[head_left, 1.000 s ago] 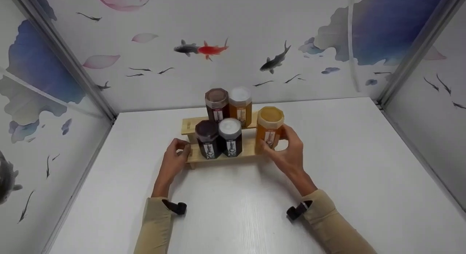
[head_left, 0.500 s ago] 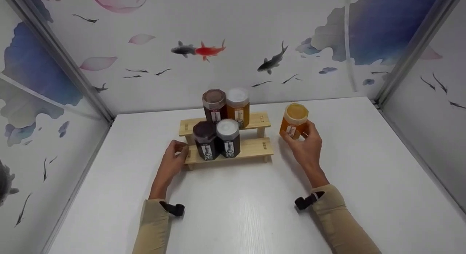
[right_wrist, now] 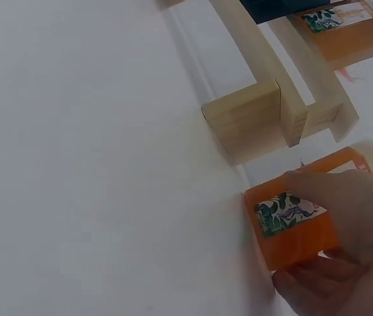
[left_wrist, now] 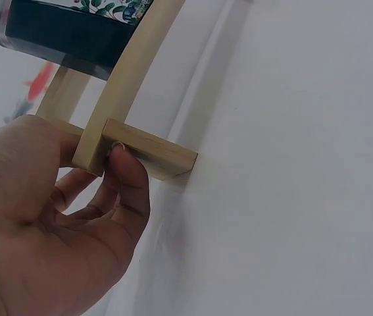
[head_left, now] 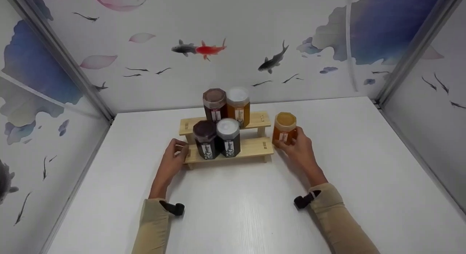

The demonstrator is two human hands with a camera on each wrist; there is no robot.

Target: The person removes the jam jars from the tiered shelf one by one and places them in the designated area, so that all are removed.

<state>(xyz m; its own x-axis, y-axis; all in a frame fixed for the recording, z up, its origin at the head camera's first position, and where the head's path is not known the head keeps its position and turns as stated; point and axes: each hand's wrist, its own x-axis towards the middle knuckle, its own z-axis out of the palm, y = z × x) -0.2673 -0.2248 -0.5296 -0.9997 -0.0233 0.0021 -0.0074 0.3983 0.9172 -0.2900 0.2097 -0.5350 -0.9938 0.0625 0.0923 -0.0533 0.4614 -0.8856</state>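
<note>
My right hand (head_left: 300, 148) grips an amber honey jar (head_left: 284, 128) with a pale yellow lid, thumb on the near side and fingers behind. The jar is upright just past the right end of a two-step wooden rack (head_left: 251, 148); in the right wrist view its base looks at table level. At the rack's left end my left hand (head_left: 174, 157) pinches the lower step between thumb and fingers (left_wrist: 130, 191). On that step stand a dark-lidded black jar (head_left: 206, 141) and a white-lidded black jar (head_left: 229, 139).
A brown-lidded dark jar (head_left: 214, 102) and a white-lidded amber jar (head_left: 239, 106) stand side by side on the rack's upper step. White table (head_left: 233, 206) surrounds the rack. Behind rises a panel (head_left: 233, 71) painted with fish, and side panels flank the table.
The right hand lifted the amber jar off the lower step and moved it right, then brought it down and slightly left beside the rack. The left hand kept its hold.
</note>
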